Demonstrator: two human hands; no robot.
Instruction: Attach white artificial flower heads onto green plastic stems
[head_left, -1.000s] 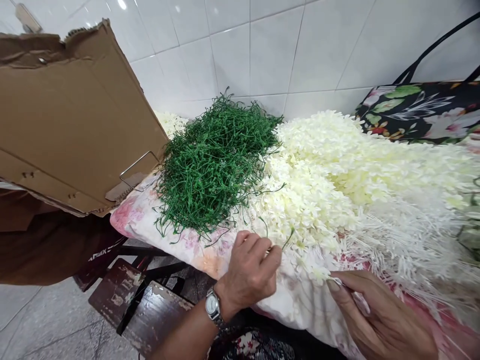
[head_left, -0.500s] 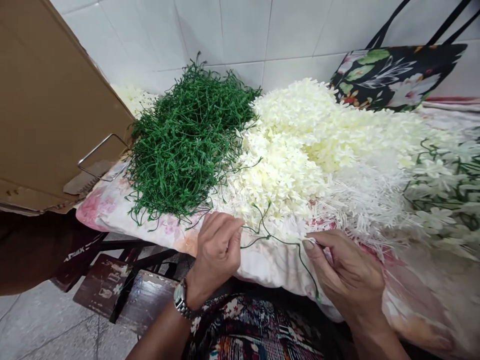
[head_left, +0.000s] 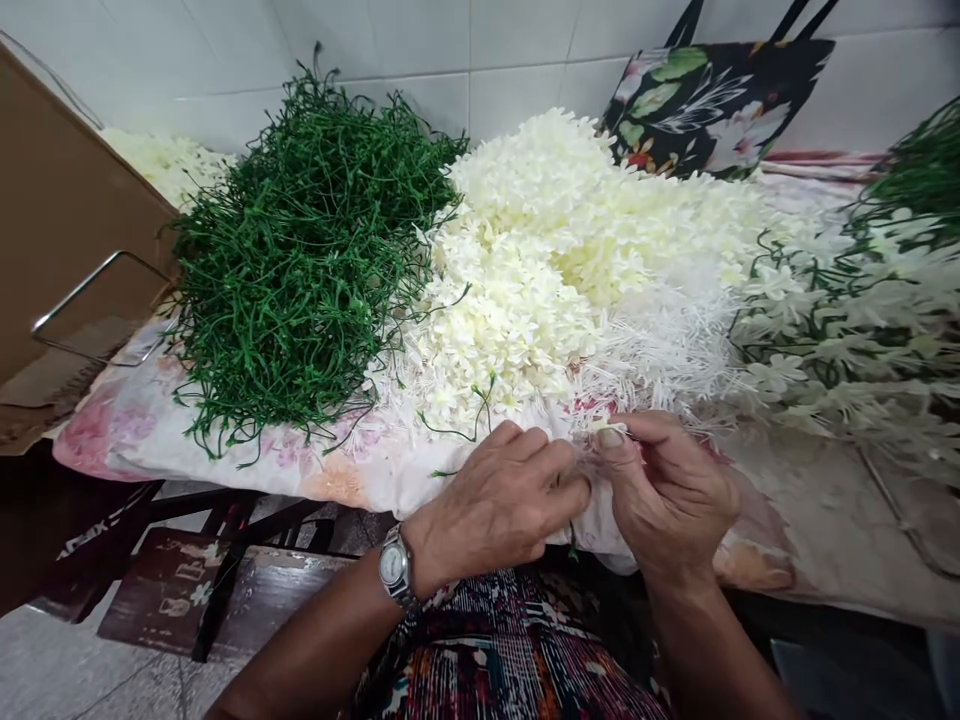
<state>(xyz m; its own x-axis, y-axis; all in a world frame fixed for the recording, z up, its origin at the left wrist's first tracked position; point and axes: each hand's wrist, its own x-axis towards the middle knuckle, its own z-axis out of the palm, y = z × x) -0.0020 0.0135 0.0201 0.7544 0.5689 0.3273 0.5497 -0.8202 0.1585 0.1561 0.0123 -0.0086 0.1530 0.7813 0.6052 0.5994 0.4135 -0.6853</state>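
Observation:
My left hand, with a watch on its wrist, is closed around a branched green plastic stem. The stem's thin ends stick out above and left of the hand; its middle is hidden behind the fingers. My right hand is beside it, thumb and forefinger pinched on a small white flower piece. The two hands nearly meet over the edge of the floral cloth. Just beyond them lie a heap of cream flower heads and a bundle of fine white stamens.
A big tangle of green stems rises at the left, beside a cardboard box with a metal wire handle. Assembled white flowers lie at the right. A floral bag leans on the tiled wall. A wooden stool stands below.
My left hand has moved right with the green stem, close up to my right hand. My right hand keeps its pinch. The view has shifted to the right.

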